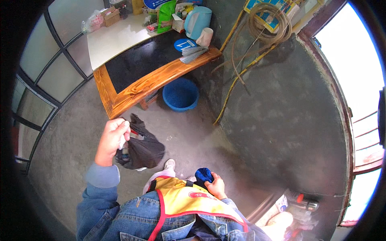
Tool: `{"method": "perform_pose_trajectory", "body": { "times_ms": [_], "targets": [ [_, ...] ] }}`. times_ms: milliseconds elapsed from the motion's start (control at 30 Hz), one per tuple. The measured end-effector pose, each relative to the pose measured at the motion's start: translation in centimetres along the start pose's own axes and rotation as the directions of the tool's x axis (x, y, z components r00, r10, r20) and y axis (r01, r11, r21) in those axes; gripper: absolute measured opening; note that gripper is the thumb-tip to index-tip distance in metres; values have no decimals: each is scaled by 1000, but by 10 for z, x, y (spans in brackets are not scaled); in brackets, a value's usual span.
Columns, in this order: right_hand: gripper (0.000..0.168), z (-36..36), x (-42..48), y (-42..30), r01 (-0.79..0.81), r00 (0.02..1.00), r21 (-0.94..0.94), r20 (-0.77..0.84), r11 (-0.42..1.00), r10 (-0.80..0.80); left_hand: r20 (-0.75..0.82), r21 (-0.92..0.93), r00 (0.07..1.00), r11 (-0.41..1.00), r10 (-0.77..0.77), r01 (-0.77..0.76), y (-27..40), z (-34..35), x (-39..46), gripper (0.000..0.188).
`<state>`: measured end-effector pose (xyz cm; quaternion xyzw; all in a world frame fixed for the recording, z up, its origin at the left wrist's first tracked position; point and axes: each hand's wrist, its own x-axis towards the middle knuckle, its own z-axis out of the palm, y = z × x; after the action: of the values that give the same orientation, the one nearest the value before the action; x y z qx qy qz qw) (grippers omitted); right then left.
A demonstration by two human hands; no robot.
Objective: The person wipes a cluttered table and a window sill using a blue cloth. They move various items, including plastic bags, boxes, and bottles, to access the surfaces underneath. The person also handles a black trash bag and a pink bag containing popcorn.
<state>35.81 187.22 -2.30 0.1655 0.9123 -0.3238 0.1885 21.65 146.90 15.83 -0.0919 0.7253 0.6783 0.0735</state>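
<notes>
My left hand (113, 138) is closed around the gathered top of a black plastic bag (147, 147), which hangs over the concrete floor. Something white shows between the bag and my palm; what it is I cannot tell. Most of what the bag holds is hidden. Down by my waist, my right hand (216, 185) grips a bundle of dark blue cloth (204, 174). A yellow apron with red trim (187, 195) covers the front of my denim jacket (138, 211).
Ahead stands a wood-edged table (144, 84) bearing a light-blue kettle (199, 21), a pale mug (205, 36) and a green packet (166, 16). Below is a blue plastic basin (181, 95). Coiled hose (253, 27) hangs on the grey wall (289, 105). At lower right lies a metal flask (312, 205).
</notes>
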Motion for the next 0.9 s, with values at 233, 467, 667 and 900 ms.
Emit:
{"method": "perform_pose_trajectory", "body": {
  "times_ms": [233, 467, 667, 900],
  "targets": [
    [61, 3, -17, 68, -108, 991, 107, -68, 988, 115, 55, -114, 951, 944, -305, 310, -169, 80, 31, 18],
    [60, 9, -76, 158, -262, 938, 274, -153, 926, 310, 191, -257, 812, 771, -551, 583, -281, 226, 41, 10],
    [58, 15, -115, 233, -259, 849, 447, -317, 856, 423, 221, 14, 758, 779, -613, 626, -290, 335, 72, 14],
    [57, 2, -136, 245, -481, 650, 553, -297, 680, 700, 372, 133, 534, 613, -760, 779, -353, 406, 145, 22]
  ]
}}
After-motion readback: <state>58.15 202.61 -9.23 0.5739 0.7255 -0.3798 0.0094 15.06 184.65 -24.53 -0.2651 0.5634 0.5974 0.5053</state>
